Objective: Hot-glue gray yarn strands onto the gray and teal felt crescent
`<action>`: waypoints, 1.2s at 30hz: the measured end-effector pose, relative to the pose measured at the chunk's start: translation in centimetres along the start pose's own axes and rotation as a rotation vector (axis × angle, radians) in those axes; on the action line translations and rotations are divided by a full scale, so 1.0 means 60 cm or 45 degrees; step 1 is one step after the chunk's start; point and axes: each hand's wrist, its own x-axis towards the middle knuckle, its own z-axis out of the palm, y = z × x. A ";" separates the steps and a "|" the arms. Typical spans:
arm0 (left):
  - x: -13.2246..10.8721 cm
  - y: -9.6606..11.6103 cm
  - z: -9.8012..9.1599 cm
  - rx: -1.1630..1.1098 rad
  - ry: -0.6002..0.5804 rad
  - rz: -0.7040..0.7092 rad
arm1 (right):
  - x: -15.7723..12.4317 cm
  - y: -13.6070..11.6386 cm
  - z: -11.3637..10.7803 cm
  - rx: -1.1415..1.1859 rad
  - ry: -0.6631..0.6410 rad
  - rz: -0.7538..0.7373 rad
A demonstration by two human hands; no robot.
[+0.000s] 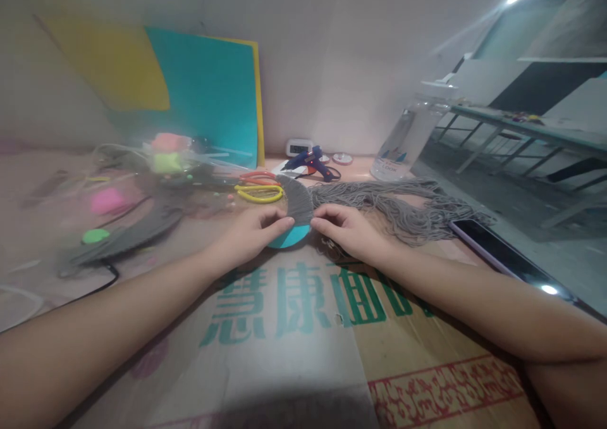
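A teal round card [290,235], mostly wrapped in grey yarn [296,202], stands on edge on a flattened cardboard sheet [303,340]. My left hand [258,230] pinches its left side, thumb and fingers closed on it. On the card's right edge, my right hand [345,228] has its fingers curled over the yarn. A loose bundle of grey yarn [398,204] trails off to the right behind my right hand.
A blue glue gun [310,161], yellow and orange scissors [258,188], a small clock [298,147] and a water bottle [403,144] lie behind. Teal and yellow sheets [208,93] lean on the wall. A phone [507,258] rests at right. Craft clutter [142,182] fills the left.
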 end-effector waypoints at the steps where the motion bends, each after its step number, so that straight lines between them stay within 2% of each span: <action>1: 0.000 0.000 0.000 -0.001 0.003 0.001 | 0.000 0.000 0.000 -0.011 0.005 -0.002; 7: 0.001 0.000 0.001 -0.007 -0.003 0.008 | 0.001 -0.002 -0.002 -0.080 0.014 -0.112; 12: 0.001 -0.001 0.002 -0.038 -0.024 0.006 | 0.003 -0.002 -0.002 0.015 0.077 -0.093; 21: 0.001 0.000 0.001 0.050 0.004 0.011 | 0.004 0.003 -0.001 0.035 0.059 -0.055; 27: -0.001 0.005 0.000 -0.012 -0.044 0.009 | 0.002 0.000 0.000 0.084 0.048 -0.014; 32: -0.001 0.005 0.001 -0.042 -0.040 -0.003 | 0.002 -0.003 -0.002 -0.008 0.082 -0.084; 36: -0.001 0.004 0.001 -0.061 -0.023 0.007 | 0.004 0.000 -0.004 0.084 0.076 -0.065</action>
